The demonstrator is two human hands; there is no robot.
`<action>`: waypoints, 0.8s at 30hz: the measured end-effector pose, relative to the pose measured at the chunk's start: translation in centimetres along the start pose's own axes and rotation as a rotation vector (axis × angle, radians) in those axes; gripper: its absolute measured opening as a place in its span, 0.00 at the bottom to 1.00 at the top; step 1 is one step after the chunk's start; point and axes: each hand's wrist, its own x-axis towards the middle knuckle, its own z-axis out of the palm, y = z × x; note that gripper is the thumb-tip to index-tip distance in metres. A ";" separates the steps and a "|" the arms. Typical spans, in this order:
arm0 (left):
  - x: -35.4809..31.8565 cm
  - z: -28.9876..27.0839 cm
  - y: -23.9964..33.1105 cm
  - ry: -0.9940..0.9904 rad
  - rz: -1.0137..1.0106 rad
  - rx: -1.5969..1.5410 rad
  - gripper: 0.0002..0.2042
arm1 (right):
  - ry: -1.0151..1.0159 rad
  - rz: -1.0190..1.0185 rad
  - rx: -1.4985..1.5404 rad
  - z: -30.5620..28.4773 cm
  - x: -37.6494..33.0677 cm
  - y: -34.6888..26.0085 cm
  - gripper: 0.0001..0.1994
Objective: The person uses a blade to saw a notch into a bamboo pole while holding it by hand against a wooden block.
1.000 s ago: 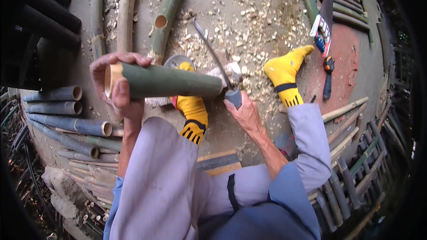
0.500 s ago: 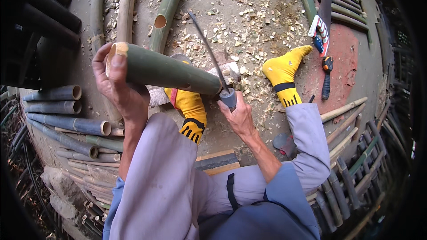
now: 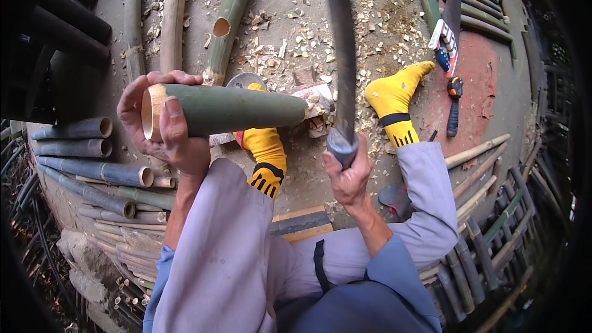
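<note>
My left hand (image 3: 163,120) grips the near-left end of a thick green bamboo section (image 3: 240,109), thumb on its near side and fingers around the top and rim. The section lies tilted across my view, its far end pointing right, close to a small wooden block (image 3: 315,98) on the ground. In my right hand (image 3: 350,179) is a machete (image 3: 343,55), closed around its grey handle. The long dark blade stands up, slightly blurred, apart from the bamboo and to its right.
My yellow-socked feet (image 3: 394,95) rest on ground strewn with wood chips. A green bamboo piece with an oval hole (image 3: 228,28) lies ahead. At right are a handsaw (image 3: 452,12) and a tape measure (image 3: 454,87). Stacked bamboo poles (image 3: 98,171) line the left.
My right hand has swung the machete up and away from the bamboo's right end, its blade now more upright. My left hand has turned the section slightly, bringing it nearer level.
</note>
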 end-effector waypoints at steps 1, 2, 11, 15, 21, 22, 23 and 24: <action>0.0 -0.2 0.1 -0.011 0.016 0.021 0.20 | 0.038 -0.115 -0.005 0.2 0.0 -0.6 0.22; 0.1 -0.2 0.0 -0.027 0.030 0.028 0.20 | 0.070 -0.132 0.085 0.9 -0.3 0.0 0.21; -0.2 1.4 -0.1 -0.076 0.096 0.096 0.20 | -0.178 0.372 0.058 1.8 1.3 2.5 0.20; 0.2 0.3 0.1 -0.099 0.066 0.034 0.20 | 0.043 -0.014 0.105 1.0 0.3 0.4 0.20; 0.4 1.2 -0.1 -0.201 0.090 0.001 0.20 | -0.189 0.295 -0.046 2.1 1.2 4.3 0.18; 0.4 1.5 -0.2 -0.209 0.097 0.022 0.20 | -0.213 0.360 -0.035 1.8 1.7 4.2 0.17; 0.2 1.2 0.2 -0.209 0.090 0.056 0.20 | -0.270 0.412 0.022 1.6 1.8 3.0 0.19; 0.0 0.9 0.1 -0.187 0.091 0.017 0.20 | -0.199 0.348 0.072 1.4 1.2 2.5 0.19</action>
